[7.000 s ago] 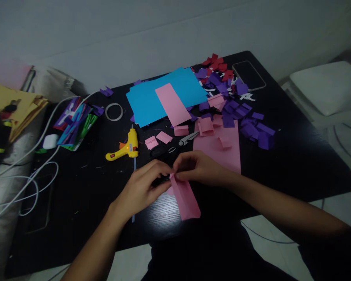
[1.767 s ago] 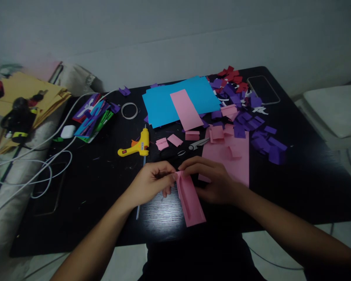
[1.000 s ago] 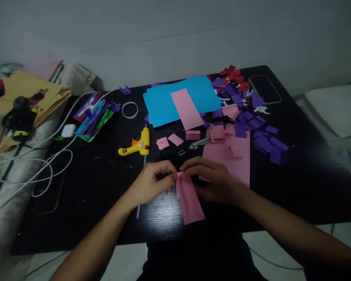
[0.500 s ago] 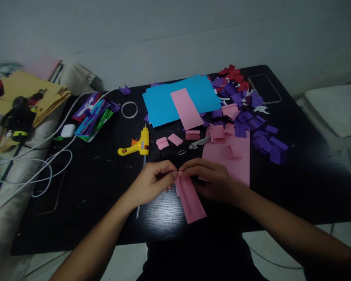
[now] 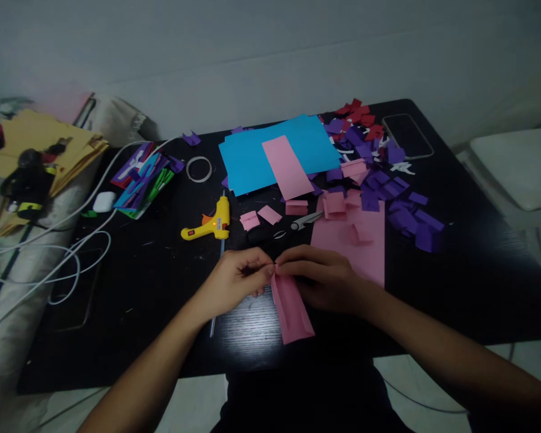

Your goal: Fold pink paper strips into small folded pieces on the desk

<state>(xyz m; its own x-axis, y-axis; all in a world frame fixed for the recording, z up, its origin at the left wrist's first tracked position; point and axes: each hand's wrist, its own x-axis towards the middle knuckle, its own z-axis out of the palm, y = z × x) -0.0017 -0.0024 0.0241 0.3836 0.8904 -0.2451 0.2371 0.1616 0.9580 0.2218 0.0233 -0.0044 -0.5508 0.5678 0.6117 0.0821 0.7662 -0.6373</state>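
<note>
A folded strip of pink paper (image 5: 293,310) hangs toward me from my fingertips, its lower end slightly opened out. My left hand (image 5: 241,279) pinches its top left corner between thumb and fingers. On the other side, my right hand (image 5: 324,273) closes its fingertips on the same top edge, its thumb hidden. Just beyond my hands lie scissors (image 5: 304,221), partly covered, and small folded pink paper pieces (image 5: 296,207). A larger pink sheet (image 5: 365,258) is partly under my right forearm.
A yellow glue gun (image 5: 214,222) with a glue stick lies left of centre. Blue sheets (image 5: 247,162) carry a pink strip. Purple paper pieces (image 5: 406,219) and red scraps (image 5: 360,114) spread right. A tape ring (image 5: 199,169), white cables (image 5: 79,264) and a phone (image 5: 408,135) lie around.
The lower end of the pink strip has swung slightly left. Both hands keep their pinch at its top, nearly in the same place.
</note>
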